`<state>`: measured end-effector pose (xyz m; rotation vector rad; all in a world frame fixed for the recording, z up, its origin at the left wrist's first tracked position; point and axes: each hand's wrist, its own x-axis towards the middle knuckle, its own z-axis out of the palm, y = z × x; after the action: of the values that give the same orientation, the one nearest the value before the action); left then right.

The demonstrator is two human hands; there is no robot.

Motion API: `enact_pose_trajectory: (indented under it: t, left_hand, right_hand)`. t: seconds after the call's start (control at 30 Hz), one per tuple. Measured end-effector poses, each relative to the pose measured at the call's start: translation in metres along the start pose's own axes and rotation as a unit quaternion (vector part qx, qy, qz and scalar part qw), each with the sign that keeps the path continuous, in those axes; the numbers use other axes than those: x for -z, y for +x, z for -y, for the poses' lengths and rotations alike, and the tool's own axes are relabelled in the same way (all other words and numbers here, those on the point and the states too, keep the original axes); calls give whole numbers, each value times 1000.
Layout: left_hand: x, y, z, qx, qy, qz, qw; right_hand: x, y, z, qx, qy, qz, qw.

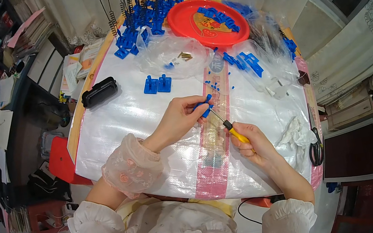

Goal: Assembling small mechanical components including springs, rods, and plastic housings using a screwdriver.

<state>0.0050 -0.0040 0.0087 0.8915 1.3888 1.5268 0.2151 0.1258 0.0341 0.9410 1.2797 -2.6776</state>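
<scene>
My left hand point(178, 120) pinches a small blue plastic part point(205, 105) above the middle of the table. In my right hand point(255, 142) is a screwdriver point(237, 133) with a yellow and black handle. Its metal shaft points up and left, and the tip meets or nearly meets the blue part; the exact contact is too small to tell. Beyond my left hand, two blue square bases point(157, 85) with upright pegs stand side by side. Several brass-coloured screws point(185, 56) lie on a clear plastic bag point(163, 61). Tiny blue pieces point(214, 85) are scattered just past the held part.
A red round tray point(181, 22) holding blue parts stands at the back. Left of it cluster blue pieces with black springs point(140, 11). A black case point(99, 92) lies at the left edge, black-handled scissors point(316, 149) and crumpled white tissue point(296, 134) at the right.
</scene>
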Motion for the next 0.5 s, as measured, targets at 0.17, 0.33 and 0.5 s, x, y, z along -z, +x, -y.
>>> enact_pose_trajectory:
  t: [0.17,0.33,0.5]
  left_hand:
    - [-1,0,2,-26,5,-8,1000]
    - [-7,10,1,12,-150,-14,988]
    - [4,10,1,33,-319,3,947]
  right_hand:
    - [10,6,-2,-68,102,23,992]
    - [21,7,-1,-46,199,123,971]
    - [17,3,9,68,193,110,973]
